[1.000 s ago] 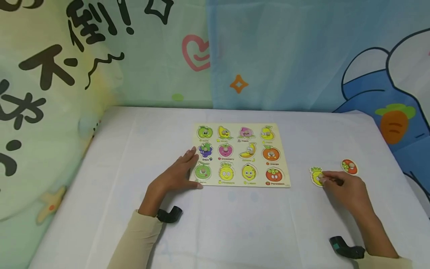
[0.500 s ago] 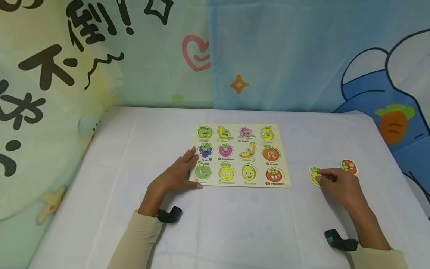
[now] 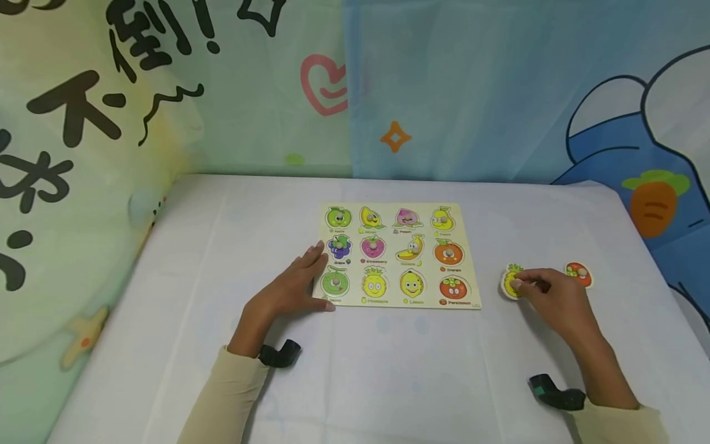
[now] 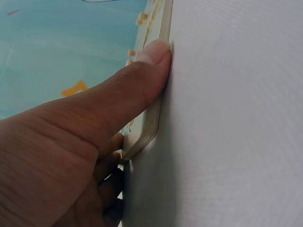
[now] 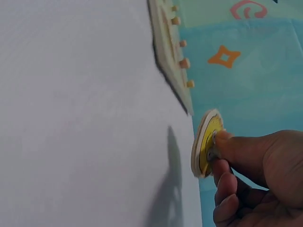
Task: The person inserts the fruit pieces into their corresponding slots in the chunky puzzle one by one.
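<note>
In the head view my right hand (image 3: 554, 302) pinches a yellow pineapple puzzle piece (image 3: 509, 282) between thumb and fingers. The right wrist view shows this piece (image 5: 208, 144) tilted and raised above the cloth, with a shadow below. My left hand (image 3: 294, 283) lies against the near left corner of a cream fruit puzzle board (image 3: 391, 302), its fingers extended along the left side. In the left wrist view the thumb (image 4: 128, 90) presses the board's edge (image 4: 152, 116). Rows of fruit pictures cover the board, and many bear small knobs.
A red persimmon-like piece (image 3: 579, 274) lies on the white-clothed table (image 3: 410, 382) just beyond my right hand, partly hidden by it. A printed curtain (image 3: 471, 92) hangs behind the table. Each wrist carries a black mount (image 3: 280, 354).
My right hand has lifted the pineapple piece and moved it slightly left and away from me, toward the board. The left hand stays at the board's corner.
</note>
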Demonstrator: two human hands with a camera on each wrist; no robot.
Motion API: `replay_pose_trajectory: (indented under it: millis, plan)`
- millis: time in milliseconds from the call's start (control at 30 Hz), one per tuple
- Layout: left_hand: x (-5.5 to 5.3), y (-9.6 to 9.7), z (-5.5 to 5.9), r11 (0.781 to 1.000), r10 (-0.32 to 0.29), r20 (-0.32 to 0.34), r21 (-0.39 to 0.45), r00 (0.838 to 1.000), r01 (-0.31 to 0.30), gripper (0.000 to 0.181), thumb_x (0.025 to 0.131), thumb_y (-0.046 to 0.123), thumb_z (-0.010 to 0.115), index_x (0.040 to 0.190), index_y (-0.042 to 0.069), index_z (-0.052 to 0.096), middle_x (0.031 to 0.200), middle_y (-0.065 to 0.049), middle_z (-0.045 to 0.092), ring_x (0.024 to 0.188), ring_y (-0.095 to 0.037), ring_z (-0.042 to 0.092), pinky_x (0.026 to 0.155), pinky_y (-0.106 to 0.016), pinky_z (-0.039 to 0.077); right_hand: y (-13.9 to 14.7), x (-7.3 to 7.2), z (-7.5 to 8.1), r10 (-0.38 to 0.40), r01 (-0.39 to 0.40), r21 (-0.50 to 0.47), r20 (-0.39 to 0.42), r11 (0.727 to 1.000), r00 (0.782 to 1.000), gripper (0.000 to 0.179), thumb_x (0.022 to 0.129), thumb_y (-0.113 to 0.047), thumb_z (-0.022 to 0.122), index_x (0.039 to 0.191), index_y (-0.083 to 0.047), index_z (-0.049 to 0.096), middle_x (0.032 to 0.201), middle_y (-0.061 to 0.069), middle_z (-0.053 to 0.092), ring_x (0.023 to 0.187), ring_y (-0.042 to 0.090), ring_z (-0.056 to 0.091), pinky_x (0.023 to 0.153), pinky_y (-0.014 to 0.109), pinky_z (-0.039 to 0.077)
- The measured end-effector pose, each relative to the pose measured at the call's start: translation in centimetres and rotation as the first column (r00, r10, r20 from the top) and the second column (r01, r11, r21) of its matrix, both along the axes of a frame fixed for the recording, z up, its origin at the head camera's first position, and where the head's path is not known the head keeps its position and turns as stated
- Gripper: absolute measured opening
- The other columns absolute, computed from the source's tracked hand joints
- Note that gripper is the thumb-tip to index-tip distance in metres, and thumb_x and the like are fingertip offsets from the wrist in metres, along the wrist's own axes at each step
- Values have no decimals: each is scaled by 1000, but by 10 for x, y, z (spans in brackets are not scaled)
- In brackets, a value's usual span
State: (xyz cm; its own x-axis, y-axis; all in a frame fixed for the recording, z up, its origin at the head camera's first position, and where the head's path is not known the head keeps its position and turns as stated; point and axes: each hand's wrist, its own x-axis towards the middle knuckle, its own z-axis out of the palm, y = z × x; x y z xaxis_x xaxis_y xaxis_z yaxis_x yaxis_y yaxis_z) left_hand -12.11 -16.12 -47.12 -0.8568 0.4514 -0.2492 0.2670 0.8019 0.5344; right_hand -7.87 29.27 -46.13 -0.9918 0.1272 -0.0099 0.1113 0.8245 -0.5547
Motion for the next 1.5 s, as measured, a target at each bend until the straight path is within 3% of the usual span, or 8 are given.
replay_pose_trajectory:
  millis: [200,433,567,633,800,867,1333,1500]
  plan:
    - [1,0,-3,1000,1,23,-8,1000,-1,108,73,44,84,155,12,22,162,4,2,147,-15,0,118,-32,8,-11,-10,-4,26,-30,-102,-42,994,999,30,93,-26,68,109,-1,70,96,15,66,79,24,50,52,24,44]
    - [0,0,0,1000,0,8,-3,1000,0,107,73,41,85,155,10,23,162,2,2,148,-17,1,118,-33,9,-6,-37,-55,35,-55,-131,-148,990,988,43,90,-51,64,110,-14,72,102,3,68,84,18,52,62,19,45]
    - [0,0,2,1000,2,12,-16,1000,-1,107,74,42,85,155,10,23,162,3,2,147,-16,1,118,-32,8,-18,-45,-65,49,-77,-168,-162,983,986,40,88,-53,65,109,-19,73,101,-1,67,84,17,51,62,19,45]
    - [0,0,2,1000,6,15,-22,1000,-6,107,74,42,85,155,11,22,162,4,1,147,-15,0,118,-32,8,-34,-43,-55,71,-103,-198,-163,975,984,37,89,-48,67,108,-17,73,99,0,67,82,18,51,60,20,45]
    - [-1,0,1,1000,8,5,-7,1000,-8,107,73,42,85,155,11,23,162,4,2,147,-15,1,118,-32,8,-82,-32,-11,102,-138,-289,-137,947,985,21,88,-24,74,102,-7,76,94,8,70,77,21,53,56,23,45]
    - [-1,1,0,1000,5,1,-6,1000,-5,107,73,42,85,155,11,23,162,4,2,147,-15,1,118,-32,8,-97,-30,-2,118,-149,-304,-118,941,986,17,87,-16,75,100,-5,76,93,9,70,76,21,54,56,22,45]
    - [-2,1,-3,1000,6,-9,-8,1000,-6,107,72,42,86,154,11,25,162,4,3,147,-15,2,118,-32,9,-155,-35,-2,181,-206,-333,-104,920,978,14,84,-14,78,94,-4,77,81,4,66,71,19,51,58,25,41]
    - [-2,1,-2,1000,10,-11,-10,1000,-10,107,72,42,86,154,11,25,162,5,3,147,-14,2,117,-31,9,-167,-34,-4,224,-245,-370,-100,896,970,11,83,-13,78,91,-5,77,78,3,67,67,19,51,56,25,41]
